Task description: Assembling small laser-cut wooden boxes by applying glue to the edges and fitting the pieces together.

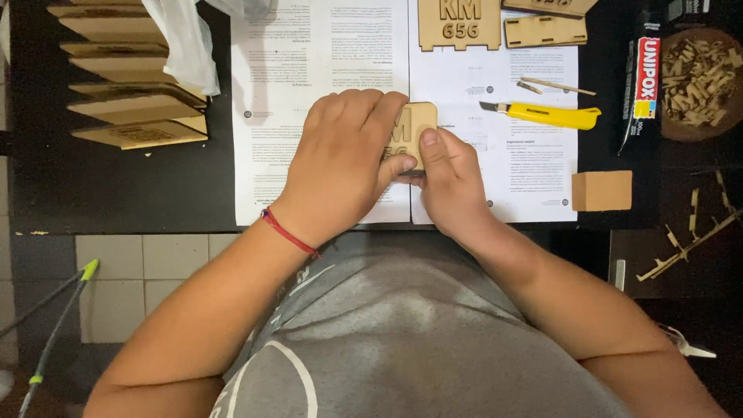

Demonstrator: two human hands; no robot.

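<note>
A small flat wooden piece (418, 124) with rounded corners and cut-out characters lies on white printed sheets (325, 70) at the middle of the dark table (139, 186). My left hand (344, 155), with a red string at the wrist, covers its left part and presses down on it. My right hand (449, 182) grips its right edge, thumb on top. Most of the piece is hidden under my fingers.
A yellow utility knife (549, 116) and thin wooden sticks (557, 85) lie to the right. Beyond are a glue tube (644, 85), a bowl of wood scraps (700, 81), a small wooden block (602, 190), larger wooden panels (460, 23) at the top, and stacked wooden plates (131, 93) at left.
</note>
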